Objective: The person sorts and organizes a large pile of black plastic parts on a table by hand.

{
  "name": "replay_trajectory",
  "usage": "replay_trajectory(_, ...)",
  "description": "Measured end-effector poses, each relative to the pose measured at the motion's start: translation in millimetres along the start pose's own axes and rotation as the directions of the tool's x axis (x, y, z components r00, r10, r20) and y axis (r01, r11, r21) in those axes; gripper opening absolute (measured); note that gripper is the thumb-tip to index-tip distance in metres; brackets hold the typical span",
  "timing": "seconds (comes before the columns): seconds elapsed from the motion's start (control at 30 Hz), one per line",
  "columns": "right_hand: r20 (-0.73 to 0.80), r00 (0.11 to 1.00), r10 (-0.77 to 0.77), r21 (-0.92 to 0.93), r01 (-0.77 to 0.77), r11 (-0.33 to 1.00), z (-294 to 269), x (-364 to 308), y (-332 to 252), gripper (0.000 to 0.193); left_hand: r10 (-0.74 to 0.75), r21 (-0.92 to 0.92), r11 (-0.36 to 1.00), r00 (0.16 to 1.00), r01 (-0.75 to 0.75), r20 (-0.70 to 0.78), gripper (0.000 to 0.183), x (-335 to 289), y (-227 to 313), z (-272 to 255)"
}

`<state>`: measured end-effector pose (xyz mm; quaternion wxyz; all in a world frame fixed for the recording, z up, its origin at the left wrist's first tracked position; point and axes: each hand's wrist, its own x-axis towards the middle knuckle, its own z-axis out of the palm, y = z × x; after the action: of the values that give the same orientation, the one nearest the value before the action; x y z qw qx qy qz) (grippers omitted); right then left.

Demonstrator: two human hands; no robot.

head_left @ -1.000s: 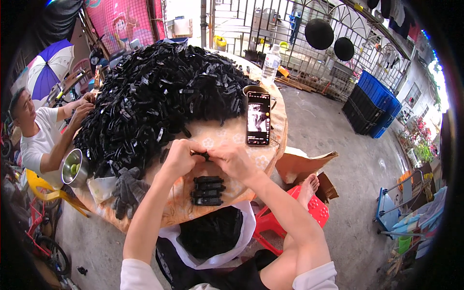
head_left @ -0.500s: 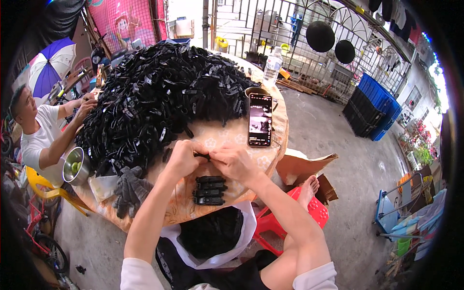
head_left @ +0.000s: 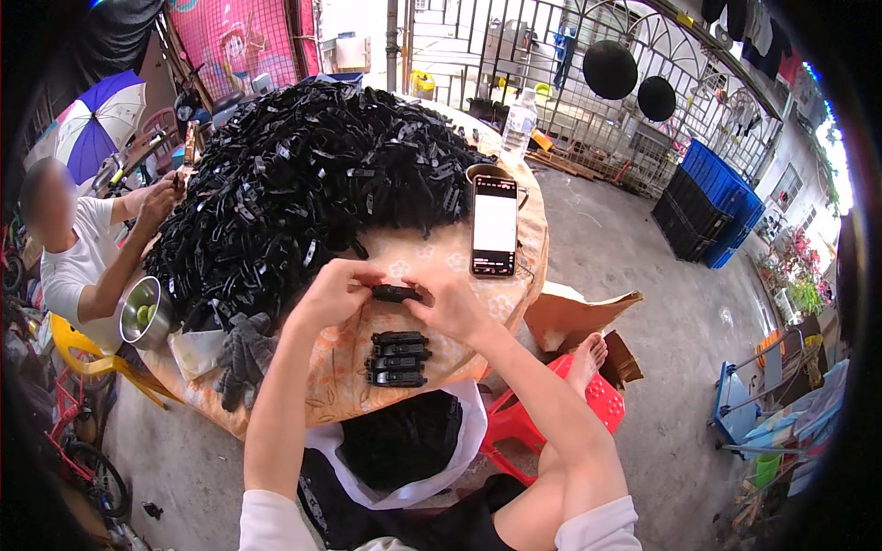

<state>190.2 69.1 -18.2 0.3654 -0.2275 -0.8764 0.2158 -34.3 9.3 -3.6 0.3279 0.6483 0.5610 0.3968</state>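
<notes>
Between my two hands is a small, long black plastic piece (head_left: 395, 293), held level just above the table. The fingertips of my left hand (head_left: 340, 292) are closed at its left end, and the thumb and fingers of my right hand (head_left: 452, 305) pinch its right end. Just below my hands, a short stack of like black plastic pieces (head_left: 398, 359) lies in a neat column on the flowered tablecloth (head_left: 404, 253). Beyond them rises a big heap of loose black plastic pieces (head_left: 303, 165).
A phone (head_left: 494, 225) leans upright against a metal cup. A bottle (head_left: 519, 124) stands behind it. Grey gloves (head_left: 248, 358) and a steel bowl (head_left: 145, 315) lie left. An open white bag (head_left: 469, 432) of black pieces hangs below the table edge. A person (head_left: 78, 248) sits left.
My hands have drawn slightly apart, and the black piece between them now shows more fully. My left forearm has shifted a little left. The phone's picture has turned mostly white.
</notes>
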Motion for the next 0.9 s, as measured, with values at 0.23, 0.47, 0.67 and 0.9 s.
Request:
replay_trajectory(0.23, -0.013, 0.995, -0.101, -0.067, 0.100, 0.993, -0.7, 1.5, -3.1, 0.036, 0.269, 0.429, 0.903, 0.780, -0.001, -0.565, 0.022, 3.1, -9.2, -16.5)
replay_trajectory(0.47, 0.156, 0.986, -0.068, 0.082, 0.055, 0.995, -10.6, 0.1, -1.1, 0.027, 0.362, 0.768, 0.640, 0.893, -0.027, -0.269, 0.047, 0.7, -3.2, -0.7)
replay_trajectory(0.67, 0.462, 0.887, -0.010, 0.180, -0.083, 0.980, -22.9, 7.4, -11.3, 0.027, 0.288, 0.840, 0.535, 0.913, 0.097, -0.288, 0.048, 7.3, 1.6, 13.4)
replay_trajectory(0.9, 0.596, 0.793, -0.127, 0.264, -0.044, 0.964, -32.8, 7.4, -21.3, 0.029, 0.242, 0.690, 0.723, 0.942, -0.015, -0.232, 0.020, 10.3, -6.8, 11.8)
